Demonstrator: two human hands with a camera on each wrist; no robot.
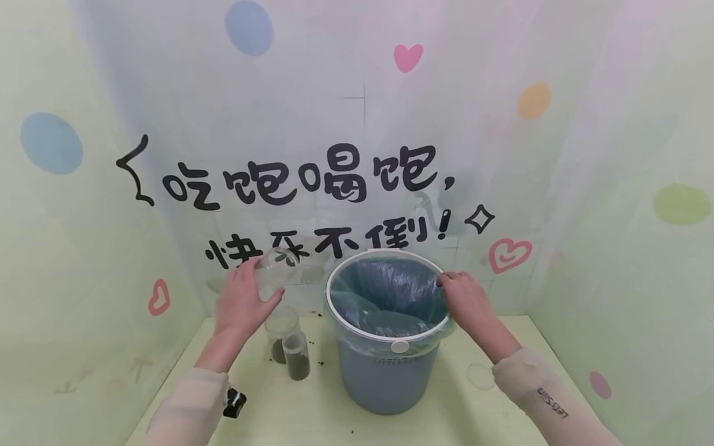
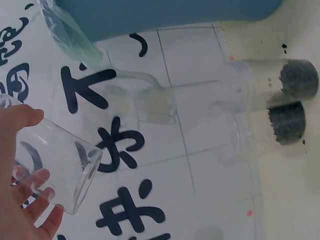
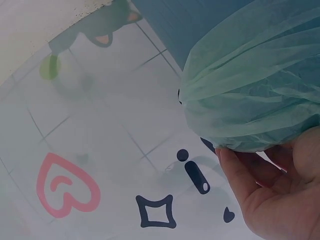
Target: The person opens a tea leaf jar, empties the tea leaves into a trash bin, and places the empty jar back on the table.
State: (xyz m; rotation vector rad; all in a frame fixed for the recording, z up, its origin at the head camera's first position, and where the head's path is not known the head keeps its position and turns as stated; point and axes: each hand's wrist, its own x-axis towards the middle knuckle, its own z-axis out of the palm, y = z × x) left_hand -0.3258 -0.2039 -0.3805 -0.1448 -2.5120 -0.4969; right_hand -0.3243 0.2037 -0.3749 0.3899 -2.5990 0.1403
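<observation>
My left hand (image 1: 242, 300) holds a clear glass cup (image 1: 277, 269) in the air, left of the bin; in the left wrist view the glass cup (image 2: 60, 162) is tilted, with fingers seen through its wall. At the right, my right hand (image 1: 465, 300) grips the rim of a blue-grey trash bin (image 1: 385, 381). A thin green bag (image 1: 385, 297) lines the bin and folds over its white rim. In the right wrist view the fingers of my right hand (image 3: 280, 190) press at the edge of the bag (image 3: 250, 95), and their hold is partly hidden.
Two clear cylindrical containers, a front one (image 1: 297, 359) and a rear one (image 1: 279, 319), stand left of the bin with dark granules inside. Some dark bits are scattered on the pale tabletop (image 1: 279, 415). A lettered wall (image 1: 312, 124) rises behind.
</observation>
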